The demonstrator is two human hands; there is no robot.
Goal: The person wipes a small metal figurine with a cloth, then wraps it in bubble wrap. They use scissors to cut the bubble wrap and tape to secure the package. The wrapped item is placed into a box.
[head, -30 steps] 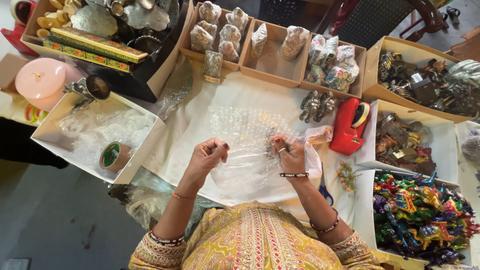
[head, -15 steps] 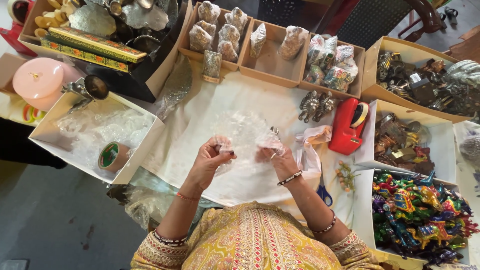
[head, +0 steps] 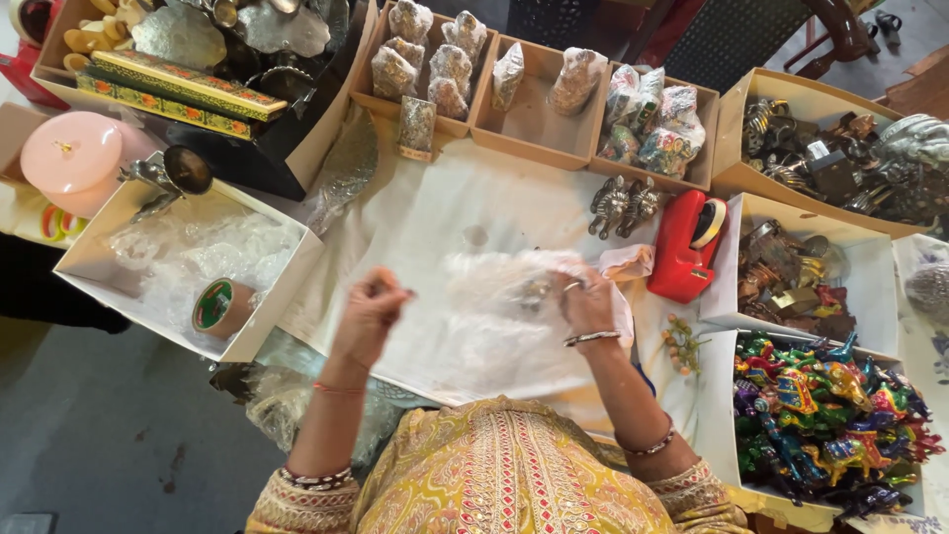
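- Plastic bag point(head: 494, 307), clear and crinkled, lies on the white sheet point(head: 445, 198) in front of the person, stretched between both hands.
- Left hand point(head: 371, 307) is closed in a loose fist, its fingertips pinched on the bag's left edge.
- Right hand point(head: 588, 297) presses on the bag's right side, fingers curled over it; a small metal piece point(head: 537, 292) shows through the plastic just beside these fingers. Whether the hand grips that piece I cannot tell.
- Hands are apart, with the bag spanning the gap between them.
- Red tape dispenser point(head: 687, 242) stands near the right hand, on the sheet's right side.
- 2 small metal figures point(head: 623, 203) sit on the sheet beyond the bag, just left of the dispenser.
- White box point(head: 119, 213) to the left of the left hand holds more clear plastic and a roll with a green face point(head: 219, 305).
- Pink round lidded container point(head: 74, 158) sits at the far left, beside a metal ladle point(head: 173, 170).
- Brown cardboard trays point(head: 539, 138) along the far edge hold wrapped items.
- Open box point(head: 712, 415) on the right is full of brightly painted figures point(head: 820, 415); the box point(head: 771, 213) above it holds dark metal pieces.
- Bangles circle both wrists, and a yellow patterned garment point(head: 494, 475) fills the bottom edge of the view.
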